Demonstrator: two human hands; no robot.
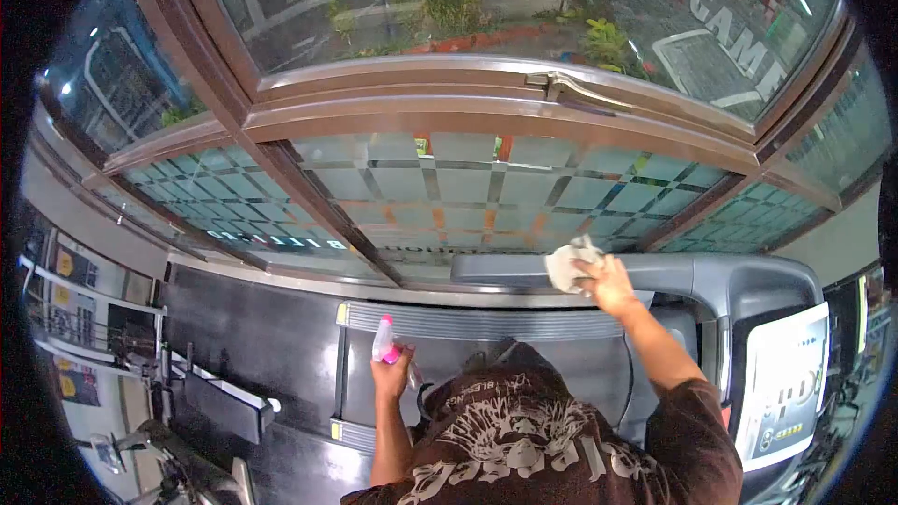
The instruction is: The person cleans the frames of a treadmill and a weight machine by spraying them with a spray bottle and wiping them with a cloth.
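Note:
My left hand (391, 376) is wrapped round a clear spray bottle (382, 346) with pink parts, held low above the treadmill deck. On the right, my right hand (608, 285) presses a crumpled whitish cloth (565, 269) against the grey treadmill handrail (505, 268). The cloth covers part of the rail's top, and its edge is slightly blurred. Beneath me runs the treadmill's ribbed side rail (486, 323). My shirt hides much of the belt.
A brown-framed window with frosted squares (468, 182) rises just beyond the handrail; its metal latch (580, 93) juts out. At right stands the treadmill console (784, 388). A bench (224, 402) and other gym equipment (178, 468) occupy the left floor.

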